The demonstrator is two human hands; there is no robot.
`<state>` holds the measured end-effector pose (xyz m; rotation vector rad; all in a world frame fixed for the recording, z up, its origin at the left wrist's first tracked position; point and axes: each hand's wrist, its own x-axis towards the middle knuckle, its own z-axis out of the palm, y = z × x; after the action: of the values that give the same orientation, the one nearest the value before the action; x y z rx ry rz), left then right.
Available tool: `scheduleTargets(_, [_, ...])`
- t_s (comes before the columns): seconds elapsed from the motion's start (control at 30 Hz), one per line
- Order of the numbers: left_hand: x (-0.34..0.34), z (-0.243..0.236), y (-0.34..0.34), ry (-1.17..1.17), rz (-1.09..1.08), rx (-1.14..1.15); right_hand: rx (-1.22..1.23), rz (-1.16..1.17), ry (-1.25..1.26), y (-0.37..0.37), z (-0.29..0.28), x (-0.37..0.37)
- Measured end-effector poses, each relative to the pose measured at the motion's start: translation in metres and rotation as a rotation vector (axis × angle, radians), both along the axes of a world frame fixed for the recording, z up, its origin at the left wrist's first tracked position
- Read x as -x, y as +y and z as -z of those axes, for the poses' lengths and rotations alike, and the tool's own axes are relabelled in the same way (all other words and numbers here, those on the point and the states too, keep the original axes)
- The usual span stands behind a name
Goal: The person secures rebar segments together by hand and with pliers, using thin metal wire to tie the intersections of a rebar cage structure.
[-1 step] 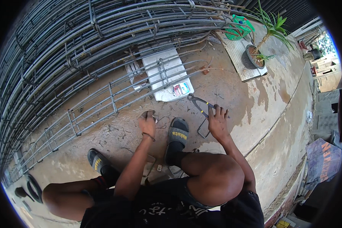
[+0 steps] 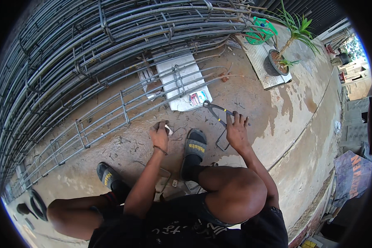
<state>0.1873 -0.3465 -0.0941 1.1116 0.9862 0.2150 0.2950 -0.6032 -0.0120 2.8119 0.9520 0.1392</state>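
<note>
Pincers (image 2: 215, 108) with long dark handles and yellow bands are in my right hand (image 2: 237, 133), which closes round the handle ends. Their round jaws lie by the near right corner of a white board (image 2: 178, 80). To the left, my left hand (image 2: 158, 135) is closed on a small white object (image 2: 168, 129) that juts out beside the fingers; its kind cannot be made out. Beyond the left hand, a narrow cage of steel rebar (image 2: 126, 106) with stirrups crosses over the board. A white, red and blue packet (image 2: 197, 98) rests on the board's near end.
Stacked rebar cages (image 2: 91, 45) fill the far left. A potted plant (image 2: 273, 64) stands on a metal plate (image 2: 252, 51), near a green basket (image 2: 262, 31). A bent steel stirrup (image 2: 222, 142) lies below the pincers. Wire scraps litter the wet concrete floor (image 2: 293, 120).
My left hand has turned slightly, so more of the small white object shows. The right hand and pincers stay nearly where they were.
</note>
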Motion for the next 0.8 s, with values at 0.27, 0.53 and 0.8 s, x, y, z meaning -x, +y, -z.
scheduleTargets(0.27, [0.039, -0.099, 0.053, -0.558, -0.146, 0.176, -0.047, 0.196, 0.606, 0.019, 0.002, 0.006])
scheduleTargets(0.53, [0.034, -0.146, 0.040, -0.714, -0.221, 0.199, -0.094, 0.492, 0.810, -0.051, 0.009, 0.069])
scheduleTargets(0.8, [-0.041, -0.252, -0.043, -1.175, -0.207, 0.553, -0.913, -0.218, 1.137, 0.086, -0.188, 0.024])
